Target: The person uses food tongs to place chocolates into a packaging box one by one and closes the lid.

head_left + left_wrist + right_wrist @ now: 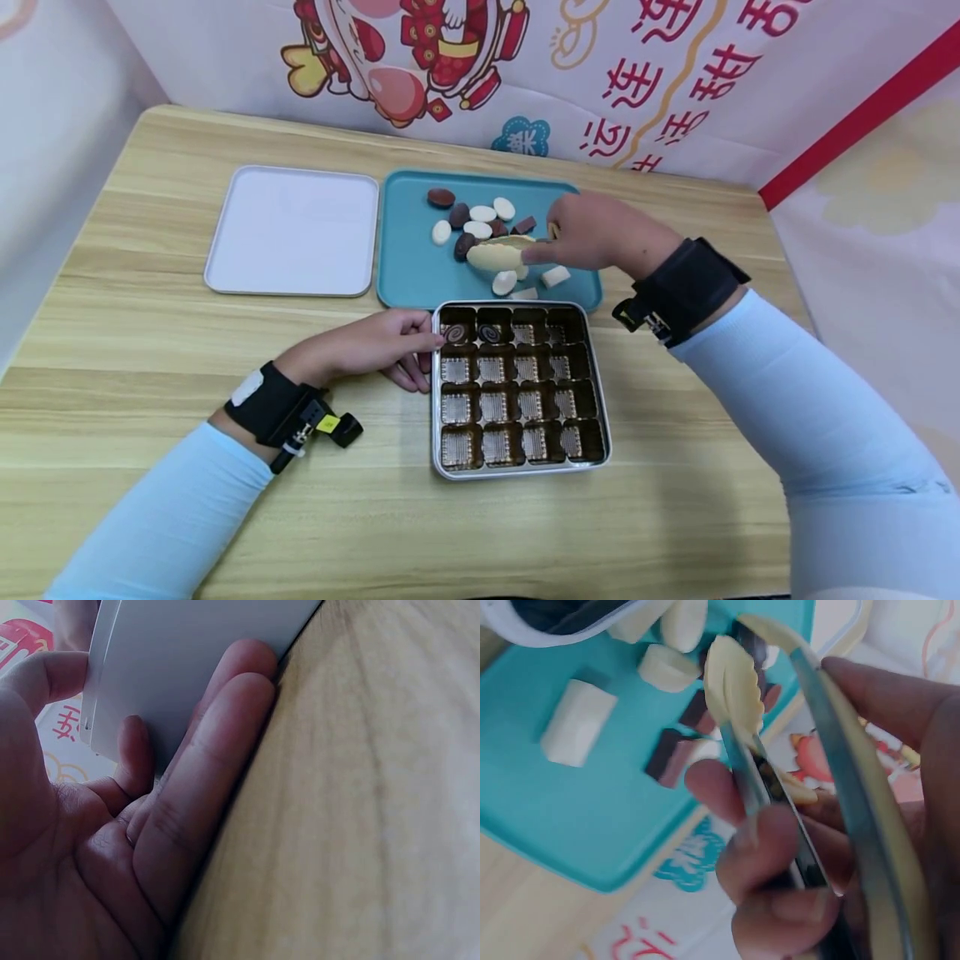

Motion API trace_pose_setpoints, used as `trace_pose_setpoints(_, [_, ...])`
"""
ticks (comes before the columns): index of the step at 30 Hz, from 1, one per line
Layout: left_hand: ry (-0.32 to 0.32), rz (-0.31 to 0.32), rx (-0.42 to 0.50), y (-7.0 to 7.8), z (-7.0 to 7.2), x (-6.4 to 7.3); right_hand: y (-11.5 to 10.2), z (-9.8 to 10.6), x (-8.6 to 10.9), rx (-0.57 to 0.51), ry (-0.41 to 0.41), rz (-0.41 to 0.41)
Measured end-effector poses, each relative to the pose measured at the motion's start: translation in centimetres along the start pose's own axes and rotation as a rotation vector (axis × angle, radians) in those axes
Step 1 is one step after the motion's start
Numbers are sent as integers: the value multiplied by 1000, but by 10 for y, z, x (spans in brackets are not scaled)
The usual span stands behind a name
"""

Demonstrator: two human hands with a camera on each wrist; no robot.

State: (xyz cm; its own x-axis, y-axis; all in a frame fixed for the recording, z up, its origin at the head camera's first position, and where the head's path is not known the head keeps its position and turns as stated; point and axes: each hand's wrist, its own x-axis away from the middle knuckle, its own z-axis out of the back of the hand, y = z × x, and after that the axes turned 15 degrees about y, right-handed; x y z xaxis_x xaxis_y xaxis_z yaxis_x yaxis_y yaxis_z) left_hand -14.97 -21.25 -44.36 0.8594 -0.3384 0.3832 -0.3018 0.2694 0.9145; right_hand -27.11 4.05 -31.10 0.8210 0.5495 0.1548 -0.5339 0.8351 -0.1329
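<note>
A square metal tin (522, 474) with a brown compartment insert stands before me. Two dark swirl-topped chocolates (490, 333) occupy its back-row left compartments. My left hand (375, 348) holds the tin's left wall, its thumb at the rim and other fingers against the outside. In my right hand (592, 233) is a pair of tongs (840, 772) with cream scalloped tips, which stand apart. These tips hover over or among chocolates on the teal tray (412, 279); whether they touch one I cannot tell. Dark oval chocolates (441, 197), white oval ones (442, 232) and white blocks (577, 722) lie there.
Left of the teal tray lies a white tray (296, 233). Both trays and the tin share a wood-grain table (315, 517). A printed white cloth (540, 83) with red lettering hangs behind the table's back edge. The tin's back edge meets the teal tray's front edge.
</note>
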Motion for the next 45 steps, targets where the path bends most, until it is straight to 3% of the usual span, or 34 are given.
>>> trace_pose_setpoints(8, [-4,0,1,1,1,1,-25,3,15,245,288,150])
trace_pose_setpoints(11, [-1,5,1,0,1,1,-30,3,13,348,348,220])
trace_pose_setpoints(14, [0,6,-1,0,1,1,-32,3,8,376,376,247])
trace_pose_setpoints(22, [-5,3,-2,0,0,0,-28,-6,7,255,328,246])
trace_pose_setpoints(36, [5,4,2,-1,0,1,-29,8,-3,290,284,394])
trace_pose_setpoints(39, [9,4,6,0,-1,1,-31,7,-4,268,286,393])
trace_pose_setpoints(45, [9,1,6,-1,-1,1,-33,6,0,257,216,353])
